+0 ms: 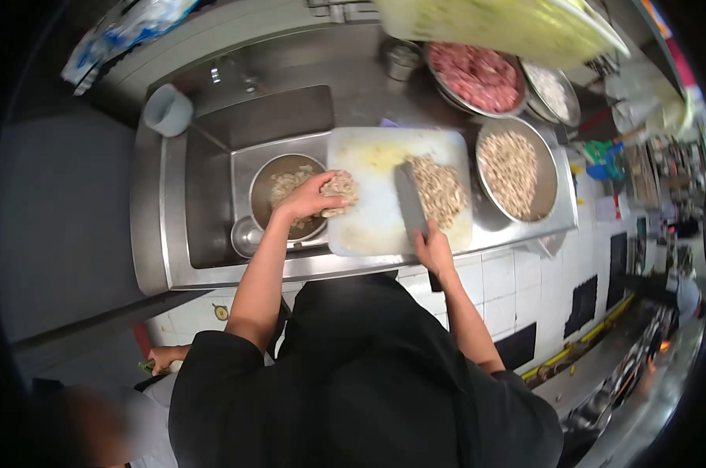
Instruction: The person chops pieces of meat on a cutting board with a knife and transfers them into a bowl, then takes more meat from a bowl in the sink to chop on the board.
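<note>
My left hand (310,199) grips a handful of pale, beige chopped pieces (339,187) at the left edge of the white cutting board (368,234). Under that hand, a metal bowl (257,187) in the sink contains more such pieces. My right hand (434,251) is wrapped around the handle of a cleaver (410,199), its broad blade lying along the left side of a pile of chopped pieces (440,193) on the board. Beyond the board, on the right, stands a large metal bowl (550,168) full of similar pale pieces.
Raw pink meat (478,76) fills a bowl at the back, beside a bowl of white stuff (549,92). A small metal pot (247,236) sits by the sink bowl; a pale plastic jug (168,111) stands at the left corner. Another person's hand (165,357) shows at lower left.
</note>
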